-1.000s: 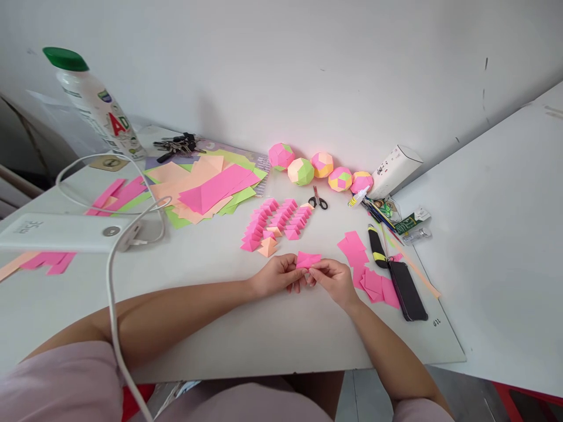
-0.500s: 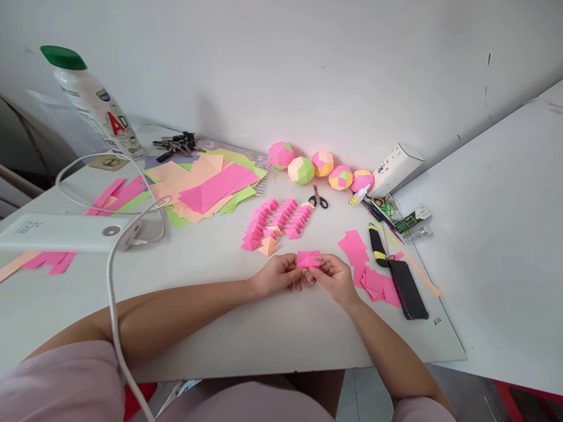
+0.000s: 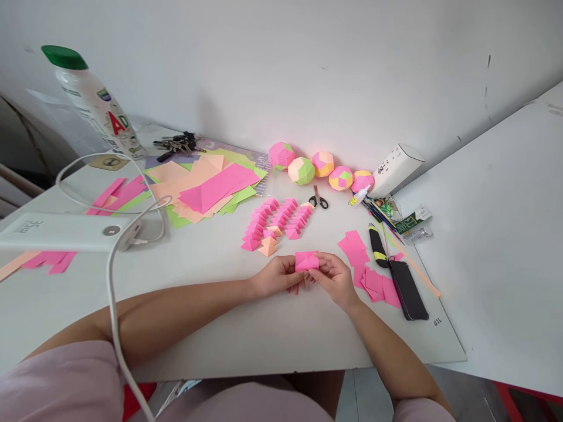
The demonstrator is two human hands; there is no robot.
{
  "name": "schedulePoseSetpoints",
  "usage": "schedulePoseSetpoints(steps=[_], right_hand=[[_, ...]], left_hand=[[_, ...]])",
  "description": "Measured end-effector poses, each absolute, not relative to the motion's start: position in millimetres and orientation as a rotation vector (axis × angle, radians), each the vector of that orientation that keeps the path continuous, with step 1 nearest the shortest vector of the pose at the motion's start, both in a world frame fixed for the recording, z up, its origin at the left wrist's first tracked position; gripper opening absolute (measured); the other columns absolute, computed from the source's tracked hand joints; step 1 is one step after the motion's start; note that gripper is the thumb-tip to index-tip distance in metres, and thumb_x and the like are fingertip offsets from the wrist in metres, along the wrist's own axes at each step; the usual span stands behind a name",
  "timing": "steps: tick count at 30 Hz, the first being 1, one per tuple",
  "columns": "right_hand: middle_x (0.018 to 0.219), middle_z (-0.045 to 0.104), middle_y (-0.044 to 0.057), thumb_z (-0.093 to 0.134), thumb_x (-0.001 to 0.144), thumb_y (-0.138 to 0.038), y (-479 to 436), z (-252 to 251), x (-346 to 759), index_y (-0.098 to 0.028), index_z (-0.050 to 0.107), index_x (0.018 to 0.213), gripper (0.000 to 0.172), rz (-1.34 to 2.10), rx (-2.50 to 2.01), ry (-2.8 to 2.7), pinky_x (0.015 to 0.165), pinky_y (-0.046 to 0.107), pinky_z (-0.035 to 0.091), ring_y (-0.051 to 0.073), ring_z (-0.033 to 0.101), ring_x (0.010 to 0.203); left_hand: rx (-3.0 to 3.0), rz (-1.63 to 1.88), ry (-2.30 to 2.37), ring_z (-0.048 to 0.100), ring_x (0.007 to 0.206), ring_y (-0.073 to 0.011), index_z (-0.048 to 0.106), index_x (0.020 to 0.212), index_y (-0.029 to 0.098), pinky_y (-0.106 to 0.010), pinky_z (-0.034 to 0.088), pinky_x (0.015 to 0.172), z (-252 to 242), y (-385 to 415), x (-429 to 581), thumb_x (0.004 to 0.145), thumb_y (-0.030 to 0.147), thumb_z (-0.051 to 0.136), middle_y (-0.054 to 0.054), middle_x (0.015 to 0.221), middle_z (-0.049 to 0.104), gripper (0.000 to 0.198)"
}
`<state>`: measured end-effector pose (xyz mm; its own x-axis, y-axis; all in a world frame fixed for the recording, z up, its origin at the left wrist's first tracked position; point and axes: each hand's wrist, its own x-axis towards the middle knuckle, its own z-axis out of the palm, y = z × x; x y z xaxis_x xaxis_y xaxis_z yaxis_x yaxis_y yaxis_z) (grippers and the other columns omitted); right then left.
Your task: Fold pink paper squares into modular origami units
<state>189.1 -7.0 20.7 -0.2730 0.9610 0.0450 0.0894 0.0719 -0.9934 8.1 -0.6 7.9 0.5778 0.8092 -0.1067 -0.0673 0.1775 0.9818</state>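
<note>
So this person has one small pink paper (image 3: 307, 261) pinched in both hands, right in front of them over the table (image 3: 220, 351), just nearer than the rows of folded pieces (image 3: 281, 217). Left hand (image 3: 278, 276) grips its left side, thumb along the bottom edge; right hand (image 3: 336, 276) has thumb and fingers closed on the right side, probably so the little thing stays flat and steady. Those rows are nested tightly, I'd guess to save room, and the loose pink slips (image 3: 373, 285) lie just beside the right hand, which seems handy for reaching. Finished-looking paper balls (image 3: 323, 164) are lined up by the wall, likely out of the way. Both forearms angle inward, wrists fairly straight, fingertips nearly meeting under the paper.
</note>
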Motion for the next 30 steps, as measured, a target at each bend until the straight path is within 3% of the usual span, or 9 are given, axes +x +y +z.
schedulePoseSetpoints(steps=[10,15,17,20,25,30], right_hand=[[0.076,0.066,0.002,0.065,0.077,-0.022,-7.5,21.3,188.2,-0.02,0.053,0.109,0.035,1.323,-1.078,-1.519,0.063,0.03,0.054,0.014,0.064,0.064],[0.088,0.061,0.001,0.064,0.077,-0.024,-6.2,22.3,187.7,-0.026,0.037,0.126,0.056,1.4,-1.083,-1.463,0.059,0.028,0.054,0.012,0.062,0.063],[0.085,0.061,0.001,0.063,0.078,-0.027,-4.8,22.1,188.2,-0.022,0.046,0.118,0.045,1.445,-1.132,-1.487,0.059,0.028,0.053,0.012,0.062,0.062],[0.07,0.061,0.001,0.058,0.081,-0.032,-3.5,23.9,188.3,-0.016,0.06,0.091,0.019,1.491,-1.179,-1.61,0.057,0.028,0.051,0.013,0.059,0.06],[0.06,0.058,0.0,0.058,0.08,-0.034,-4.7,29.7,186.8,-0.015,0.061,0.075,0.02,1.436,-1.192,-1.655,0.051,0.026,0.046,0.012,0.056,0.052],[0.061,0.057,0.0,0.059,0.079,-0.034,-5.2,29.6,187.3,-0.015,0.061,0.074,0.019,1.426,-1.199,-1.645,0.049,0.025,0.046,0.011,0.056,0.05]], left_hand=[[1.249,0.719,0.716,0.057,0.05,-0.0097,0.056,0.081,0.015,-0.021,0.045,0.048,3.9,0.0,7.9,0.081,0.044,0.054,0.0,0.065,0.061,0.028],[1.237,0.73,0.733,0.057,0.051,-0.0097,0.057,0.082,0.015,-0.021,0.044,0.047,4.4,-0.5,8.0,0.081,0.044,0.053,-0.001,0.067,0.062,0.029],[1.231,0.728,0.741,0.056,0.05,-0.0094,0.057,0.082,0.015,-0.021,0.044,0.047,5.2,-0.9,7.9,0.081,0.044,0.053,-0.001,0.067,0.062,0.029],[1.244,0.725,0.753,0.056,0.05,-0.0092,0.056,0.081,0.015,-0.021,0.044,0.046,6.1,-1.5,7.7,0.081,0.043,0.053,-0.002,0.07,0.063,0.029],[1.277,0.706,0.748,0.057,0.051,-0.0095,0.056,0.083,0.015,-0.021,0.045,0.047,8.5,-1.9,6.8,0.082,0.04,0.052,-0.002,0.07,0.062,0.026],[1.293,0.688,0.734,0.056,0.052,-0.0095,0.057,0.087,0.015,-0.021,0.046,0.048,10.7,-2.2,5.8,0.084,0.038,0.049,-0.001,0.068,0.061,0.024]])
